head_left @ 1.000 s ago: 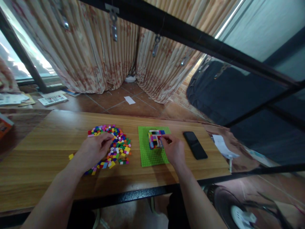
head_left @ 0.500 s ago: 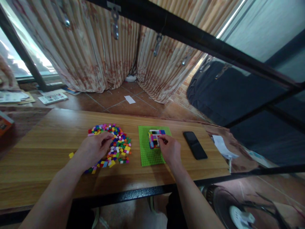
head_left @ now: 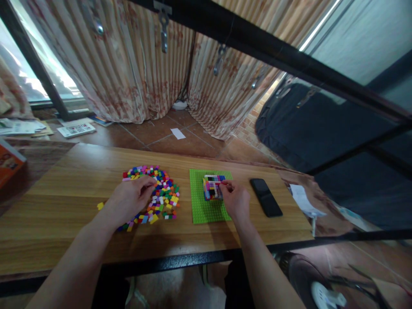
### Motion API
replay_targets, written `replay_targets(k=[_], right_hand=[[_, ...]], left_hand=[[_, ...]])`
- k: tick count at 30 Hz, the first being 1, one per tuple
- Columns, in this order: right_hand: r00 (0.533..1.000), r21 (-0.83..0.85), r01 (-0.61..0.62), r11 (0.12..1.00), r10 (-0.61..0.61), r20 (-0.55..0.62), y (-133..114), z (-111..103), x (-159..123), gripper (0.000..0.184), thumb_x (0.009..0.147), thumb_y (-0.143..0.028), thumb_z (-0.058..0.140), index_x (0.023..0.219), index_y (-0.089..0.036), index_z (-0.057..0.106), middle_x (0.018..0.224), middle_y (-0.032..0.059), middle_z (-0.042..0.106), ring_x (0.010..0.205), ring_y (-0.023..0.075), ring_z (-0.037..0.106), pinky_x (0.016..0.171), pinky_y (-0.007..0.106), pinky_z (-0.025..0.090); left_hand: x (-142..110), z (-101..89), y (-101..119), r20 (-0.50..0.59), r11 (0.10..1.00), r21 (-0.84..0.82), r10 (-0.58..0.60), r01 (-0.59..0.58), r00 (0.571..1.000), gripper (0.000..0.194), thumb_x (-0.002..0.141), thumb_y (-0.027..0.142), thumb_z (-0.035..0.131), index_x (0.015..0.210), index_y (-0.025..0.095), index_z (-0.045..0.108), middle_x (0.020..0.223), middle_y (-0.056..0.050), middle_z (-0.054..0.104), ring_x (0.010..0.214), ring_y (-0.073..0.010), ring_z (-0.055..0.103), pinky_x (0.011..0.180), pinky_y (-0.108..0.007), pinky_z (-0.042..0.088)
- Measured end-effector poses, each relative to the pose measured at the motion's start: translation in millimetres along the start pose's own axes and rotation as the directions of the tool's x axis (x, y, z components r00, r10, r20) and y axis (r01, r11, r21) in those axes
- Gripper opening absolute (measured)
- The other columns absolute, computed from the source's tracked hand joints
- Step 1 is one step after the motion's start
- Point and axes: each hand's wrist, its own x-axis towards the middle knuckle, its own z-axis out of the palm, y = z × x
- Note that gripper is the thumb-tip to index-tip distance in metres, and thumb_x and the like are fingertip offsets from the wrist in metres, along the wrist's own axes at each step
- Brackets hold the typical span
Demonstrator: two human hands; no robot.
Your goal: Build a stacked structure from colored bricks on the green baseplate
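Note:
Over a heap of small toy bricks point(head_left: 164, 195) in many colours hovers my left hand point(head_left: 131, 199), its thumb and fingertips drawn together; whatever lies between them is too small to make out. A green baseplate point(head_left: 199, 214) lies to the right, bearing a low block of multicoloured bricks point(head_left: 211, 189). At the right side of that block is my right hand point(head_left: 236, 199), fingers pinched. A small red piece seems to show at its fingertips, but I cannot tell whether it is held or part of the block.
A black phone point(head_left: 265, 197) lies on the wooden table point(head_left: 80, 176), right of the baseplate. One yellow brick point(head_left: 100, 206) sits apart at the heap's left. Crumpled white paper point(head_left: 305, 201) is beyond the table's right end. A dark metal bar point(head_left: 257, 32) crosses above.
The whole view has shifted slightly. My right hand has moved a little to the right along the brick block, while my left hand stays over the heap.

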Motion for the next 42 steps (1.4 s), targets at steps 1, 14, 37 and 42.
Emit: replay_targets(k=[1, 14, 37, 42], right_hand=[[1.000, 0.009, -0.008, 1.000, 0.007, 0.011, 0, 1, 0, 0.022, 0.082, -0.032, 0.057, 0.091, -0.019, 0.072, 0.078, 0.0061, 0.074, 0.070, 0.0196, 0.068, 0.064, 0.028, 0.047], [1.000, 0.033, -0.013, 0.999, 0.013, 0.021, 3, 6, 2, 0.021, 0.080, -0.031, 0.058, 0.086, -0.019, 0.073, 0.074, 0.0048, 0.073, 0.068, 0.0187, 0.067, 0.062, 0.027, 0.046], [0.883, 0.348, 0.397, 0.849, -0.456, 0.106, -39, 23, -37, 0.016, 0.087, -0.023, 0.053, 0.088, -0.020, 0.069, 0.081, 0.0027, 0.070, 0.071, 0.0137, 0.063, 0.069, 0.024, 0.048], [0.803, 0.326, 0.475, 0.817, -0.555, 0.220, -50, 37, -51, 0.015, 0.089, -0.021, 0.054, 0.090, -0.021, 0.068, 0.085, 0.0027, 0.069, 0.078, 0.0142, 0.063, 0.073, 0.025, 0.047]], left_hand=[[0, 0.1, 0, -0.004, 1.000, 0.001, 0.002, -0.002, 1.000, 0.030, 0.087, 0.038, 0.043, 0.097, 0.020, 0.064, 0.075, -0.003, 0.071, 0.061, -0.0180, 0.063, 0.058, -0.027, 0.044], [0, 0.9, -2, 0.017, 1.000, 0.000, -0.012, 0.012, 1.000, 0.031, 0.088, 0.040, 0.042, 0.096, 0.020, 0.064, 0.079, -0.004, 0.071, 0.062, -0.0184, 0.062, 0.060, -0.028, 0.044], [0, -0.8, 4, -0.007, 0.999, 0.038, -0.022, 0.022, 1.000, 0.033, 0.088, 0.041, 0.042, 0.097, 0.020, 0.066, 0.079, -0.003, 0.072, 0.066, -0.0176, 0.062, 0.060, -0.026, 0.042], [0, -2.1, 7, 0.014, 0.998, 0.039, -0.055, 0.054, 0.998, 0.034, 0.087, 0.039, 0.041, 0.098, 0.019, 0.066, 0.081, -0.004, 0.072, 0.065, -0.0176, 0.062, 0.061, -0.027, 0.042]])
